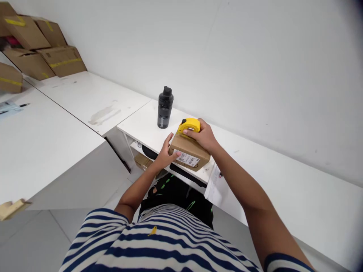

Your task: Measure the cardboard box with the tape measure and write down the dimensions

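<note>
A small brown cardboard box (190,144) with a white printed label (188,158) rests on the white table, near its front edge. My left hand (166,153) steadies it, the fingers along its left side and the thumb over the label. On top of the box, my right hand (204,136) grips a yellow tape measure (191,124), thumb in front and fingers behind. Whether any blade is pulled out is hidden from this angle. Just behind and to the left stands a dark water bottle (164,109), upright.
Several taped cardboard boxes (61,56) are stacked at the far left against the wall. Papers (217,183) lie right of the box. Another white table (51,139) stretches out on the left. Under the tabletop, a shelf holds another cardboard box (141,160).
</note>
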A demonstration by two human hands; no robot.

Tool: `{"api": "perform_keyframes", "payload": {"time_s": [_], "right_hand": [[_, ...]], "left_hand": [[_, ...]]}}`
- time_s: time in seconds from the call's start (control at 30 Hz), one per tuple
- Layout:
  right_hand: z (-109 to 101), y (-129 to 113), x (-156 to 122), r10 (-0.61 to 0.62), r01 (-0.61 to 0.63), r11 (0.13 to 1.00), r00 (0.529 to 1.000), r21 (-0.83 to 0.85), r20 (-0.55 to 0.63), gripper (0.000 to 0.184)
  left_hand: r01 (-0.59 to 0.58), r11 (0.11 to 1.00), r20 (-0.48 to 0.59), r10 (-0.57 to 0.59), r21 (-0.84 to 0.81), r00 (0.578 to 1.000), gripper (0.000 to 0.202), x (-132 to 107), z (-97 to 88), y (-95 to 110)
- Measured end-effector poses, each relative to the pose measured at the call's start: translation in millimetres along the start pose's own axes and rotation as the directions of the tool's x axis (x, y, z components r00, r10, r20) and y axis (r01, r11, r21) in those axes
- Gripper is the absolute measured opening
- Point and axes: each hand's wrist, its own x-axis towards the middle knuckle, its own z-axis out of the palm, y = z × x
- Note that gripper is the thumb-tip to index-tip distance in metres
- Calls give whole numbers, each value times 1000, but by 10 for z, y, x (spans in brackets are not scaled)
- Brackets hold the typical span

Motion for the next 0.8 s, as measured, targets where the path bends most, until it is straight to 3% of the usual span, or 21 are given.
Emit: {"api": "perform_keyframes", "payload": {"time_s": [0.13,0.23,0.33,0.47,0.8], "right_hand": [[5,0,-20,-29,30,972,1000,-231,8,52],[17,28,-8,-36,49,971,998,-233,58,55],[26,59,13,-53,71,980,994,-186,98,63],[14,59,31,-8,35,967,994,-254,107,53],[-49,-1,17,24,32,908,991,-417,130,51]], "left_hand": [[-72,995,-214,84,64,973,77,48,215,170],[-47,996,-292,65,71,954,70,27,333,179],[-29,1000,-303,25,-7,953,80,1,374,145],[0,999,-305,-11,-35,952,96,5,351,173],[90,995,-298,-70,53,952,80,37,333,274]]}}
